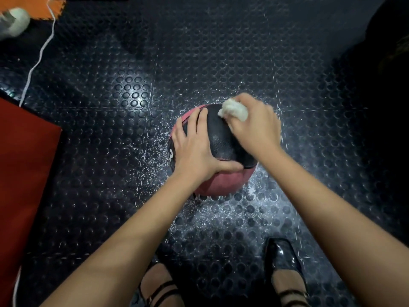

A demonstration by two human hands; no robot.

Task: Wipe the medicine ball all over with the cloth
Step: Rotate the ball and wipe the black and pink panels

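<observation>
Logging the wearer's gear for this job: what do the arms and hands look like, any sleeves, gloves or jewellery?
Both forearms are bare right up to the bottom of the picture, with no sleeves in view. The left hand and the right hand wear no gloves. No rings, watch or bracelets show on the fingers or wrists. The right hand is a little blurred, so small details there cannot be told.

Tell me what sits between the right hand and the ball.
Head view: a bunched white cloth, gripped by the right hand, is pressed onto the medicine ball.
</observation>
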